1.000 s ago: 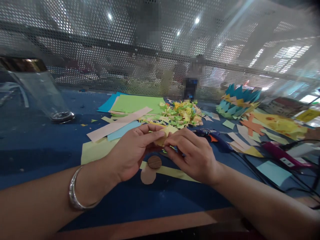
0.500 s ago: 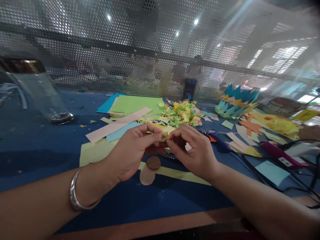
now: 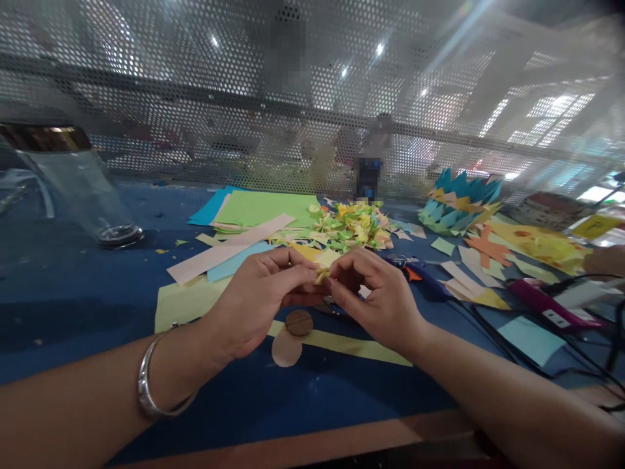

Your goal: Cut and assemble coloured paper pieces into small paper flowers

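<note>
Between my two hands is a small piece of yellow paper (image 3: 322,276), pinched at both sides and mostly covered by fingers. My left hand (image 3: 266,293) closes on its left side with thumb and fingertips. From the right, my right hand (image 3: 378,296) grips it between thumb and forefinger. Below them a brown wooden disc (image 3: 299,323) overlaps a pale paper circle (image 3: 286,349) and a long yellow paper strip (image 3: 361,345). Just beyond the fingers lies a heap of small green and yellow paper pieces (image 3: 354,225).
Green sheets (image 3: 268,207) and a pink strip (image 3: 234,247) lie behind my left hand. A glass jar (image 3: 83,189) stands at left. On the right are a dark blue glue gun (image 3: 424,281), cables, a magenta power strip (image 3: 551,303) and a blue zigzag paper crown (image 3: 461,198).
The yellow paper piece has turned and looks more folded between my fingertips. Both hands stay almost in place; the whole view has shifted slightly.
</note>
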Tool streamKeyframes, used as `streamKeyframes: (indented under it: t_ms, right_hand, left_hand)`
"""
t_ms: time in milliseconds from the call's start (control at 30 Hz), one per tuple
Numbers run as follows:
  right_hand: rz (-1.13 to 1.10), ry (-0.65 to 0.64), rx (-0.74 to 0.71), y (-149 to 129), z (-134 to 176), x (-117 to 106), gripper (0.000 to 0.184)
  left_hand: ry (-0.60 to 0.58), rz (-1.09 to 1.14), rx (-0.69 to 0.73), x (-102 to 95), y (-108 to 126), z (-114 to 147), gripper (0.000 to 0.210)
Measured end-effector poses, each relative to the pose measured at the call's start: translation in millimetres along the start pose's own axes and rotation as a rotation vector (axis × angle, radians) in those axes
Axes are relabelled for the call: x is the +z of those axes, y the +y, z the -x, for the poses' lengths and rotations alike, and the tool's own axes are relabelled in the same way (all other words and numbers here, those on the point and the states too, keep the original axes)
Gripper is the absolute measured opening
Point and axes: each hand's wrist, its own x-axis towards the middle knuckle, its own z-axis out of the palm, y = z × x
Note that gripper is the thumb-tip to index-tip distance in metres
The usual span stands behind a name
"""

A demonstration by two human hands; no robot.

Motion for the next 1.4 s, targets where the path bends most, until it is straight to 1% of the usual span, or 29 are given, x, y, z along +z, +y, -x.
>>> streamKeyframes:
  t_ms: [300,500,667,767,967,1100,1200,1300,1400]
  right_hand:
    - [-0.064,-0.026,0.062,2,0,-1,0.004]
    - [-0.069,-0.042,0.075,2,0,-2,0.003]
    - [-0.083,-0.038,0.073,3,0,-1,0.004]
    - [-0.078,-0.053,0.036,3,1,-1,0.006]
    - [0.004,-0.025,-0.146,6,1,-1,0.009]
    - [0.069,-0.040,-0.199,8,2,-2,0.008]
    - [0.094,-0.048,-0.199,7,2,-4,0.006]
    - [0.067,-0.045,-0.170,3,-1,-4,0.005]
    - [0.023,-0.021,-0.097,-1,-3,-4,0.007]
  left_hand:
    - [-0.014,0.001,-0.034,-1.5,1,-2,0.013]
    - [-0.054,-0.032,-0.033,-5.0,0,-3,0.013]
    - [-0.016,0.011,-0.062,-6.0,0,-5,0.012]
    - [-0.014,0.042,-0.074,-5.0,1,-5,0.013]
    - [0.020,0.017,-0.102,-2.7,2,-3,0.014]
    - [0.022,0.016,-0.115,-1.4,1,-2,0.013]
    - [0.022,-0.008,-0.066,0.6,-1,0,0.012]
    - [0.026,-0.092,0.059,3.2,-2,3,0.011]
    - [0.048,-0.234,0.171,4.9,-2,6,0.011]
